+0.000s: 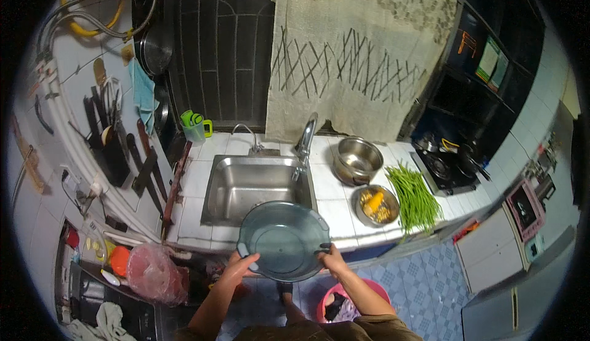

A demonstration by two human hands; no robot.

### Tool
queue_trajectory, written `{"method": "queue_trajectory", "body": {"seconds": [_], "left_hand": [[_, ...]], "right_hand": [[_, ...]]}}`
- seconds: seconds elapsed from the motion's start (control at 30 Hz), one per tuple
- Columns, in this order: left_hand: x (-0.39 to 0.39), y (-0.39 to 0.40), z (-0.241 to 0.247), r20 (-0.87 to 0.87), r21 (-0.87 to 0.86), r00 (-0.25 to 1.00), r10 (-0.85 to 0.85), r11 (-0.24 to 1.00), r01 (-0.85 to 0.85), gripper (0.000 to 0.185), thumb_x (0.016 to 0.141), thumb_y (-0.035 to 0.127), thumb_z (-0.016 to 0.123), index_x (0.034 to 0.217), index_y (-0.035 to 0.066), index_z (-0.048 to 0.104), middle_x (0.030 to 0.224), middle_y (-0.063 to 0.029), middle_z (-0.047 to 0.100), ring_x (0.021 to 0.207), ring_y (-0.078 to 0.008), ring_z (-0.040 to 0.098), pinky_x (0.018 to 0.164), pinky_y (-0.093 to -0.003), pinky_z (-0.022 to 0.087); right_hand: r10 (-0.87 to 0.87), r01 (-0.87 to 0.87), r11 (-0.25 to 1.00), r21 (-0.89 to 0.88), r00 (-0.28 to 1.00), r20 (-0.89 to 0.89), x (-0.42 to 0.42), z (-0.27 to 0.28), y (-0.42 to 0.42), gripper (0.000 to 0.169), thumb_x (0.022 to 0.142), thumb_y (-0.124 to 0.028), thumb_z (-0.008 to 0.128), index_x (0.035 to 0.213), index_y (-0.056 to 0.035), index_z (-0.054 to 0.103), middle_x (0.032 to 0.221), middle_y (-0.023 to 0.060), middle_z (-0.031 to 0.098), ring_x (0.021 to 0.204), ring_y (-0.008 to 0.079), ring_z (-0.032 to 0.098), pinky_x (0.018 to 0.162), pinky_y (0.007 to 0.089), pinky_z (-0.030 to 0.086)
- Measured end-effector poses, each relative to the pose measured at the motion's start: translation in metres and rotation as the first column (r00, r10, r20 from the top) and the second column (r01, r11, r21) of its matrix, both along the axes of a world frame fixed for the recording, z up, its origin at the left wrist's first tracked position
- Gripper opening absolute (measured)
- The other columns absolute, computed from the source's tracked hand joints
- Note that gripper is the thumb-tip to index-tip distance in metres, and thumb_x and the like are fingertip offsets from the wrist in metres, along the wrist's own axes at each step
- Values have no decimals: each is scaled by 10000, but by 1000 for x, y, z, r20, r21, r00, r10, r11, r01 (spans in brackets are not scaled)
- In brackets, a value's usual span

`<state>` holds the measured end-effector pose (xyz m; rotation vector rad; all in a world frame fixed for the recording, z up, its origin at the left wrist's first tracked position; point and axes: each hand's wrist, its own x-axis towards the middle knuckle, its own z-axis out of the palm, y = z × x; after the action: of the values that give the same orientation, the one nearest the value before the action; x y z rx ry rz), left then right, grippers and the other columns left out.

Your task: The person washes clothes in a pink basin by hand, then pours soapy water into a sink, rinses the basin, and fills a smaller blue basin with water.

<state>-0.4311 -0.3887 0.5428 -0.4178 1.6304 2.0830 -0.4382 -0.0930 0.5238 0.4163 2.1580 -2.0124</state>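
Note:
A round grey-green plastic basin point(282, 242) is held in front of me, over the front edge of the counter and the near side of the sink. My left hand point(240, 267) grips its left rim by a pale handle. On the opposite side, my right hand point(333, 260) has hold of the right rim. The basin looks empty inside. Behind it lies the stainless steel sink point(260, 179), partly covered by the basin. A chrome faucet point(306, 140) rises at the sink's back right corner, and a thinner curved tap point(251, 138) stands behind it.
Right of the sink are a steel pot point(358, 160), a steel bowl point(377, 206) with yellow food, and a heap of long green vegetables point(414, 198). A gas stove point(442, 168) is farther right. A pink tub point(352, 300) with cloth sits on the floor. Knives point(147, 165) hang at left.

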Motion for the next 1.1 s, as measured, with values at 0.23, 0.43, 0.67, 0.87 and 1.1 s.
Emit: {"method": "queue_trajectory", "body": {"seconds": [0.23, 0.43, 0.67, 0.87, 1.1], "left_hand": [[-141, -17, -48, 196, -139, 906, 376, 925, -353, 281, 631, 52, 599, 897, 17, 513, 825, -130, 500, 727, -237, 528, 549, -372, 506], [-188, -26, -80, 311, -206, 880, 360, 929, -307, 483, 595, 109, 654, 1027, 24, 456, 825, -117, 504, 682, -228, 533, 491, -367, 474], [-245, -4, -101, 388, -240, 861, 329, 938, -250, 519, 555, 136, 654, 1021, 36, 451, 861, -104, 479, 675, -213, 494, 479, -357, 462], [-287, -4, -120, 389, -7, 894, 223, 971, -239, 523, 572, 162, 645, 1049, 49, 462, 956, -126, 456, 900, -253, 463, 654, -415, 474], [-343, -20, -272, 584, -130, 794, 169, 985, -114, 469, 606, 121, 628, 1052, 50, 497, 1059, -130, 451, 956, -270, 435, 761, -430, 417]], "right_hand": [[41, 13, 953, 303, 984, -171, -236, -58, 35, 250, 833, -208, 518, 1004, -30, 475, 826, 68, 556, 652, 131, 551, 456, 272, 456], [612, -682, 564, -466, 724, -318, -316, 33, 28, 618, 692, -13, 507, 1268, -87, 296, 1214, 80, 438, 1070, 166, 443, 822, 284, 432], [469, -527, 837, -149, 830, -302, -315, 19, -5, 347, 667, 0, 709, 957, -49, 523, 858, 18, 565, 788, 89, 543, 698, 223, 449], [290, -208, 952, 223, 843, -453, -334, -13, -17, 230, 669, 25, 697, 841, -14, 550, 758, 15, 592, 689, 89, 560, 630, 207, 457], [689, -654, 722, 227, 711, -142, -370, 16, 2, 305, 660, -3, 666, 922, -42, 516, 939, 49, 534, 873, 143, 530, 703, 249, 428]]}}
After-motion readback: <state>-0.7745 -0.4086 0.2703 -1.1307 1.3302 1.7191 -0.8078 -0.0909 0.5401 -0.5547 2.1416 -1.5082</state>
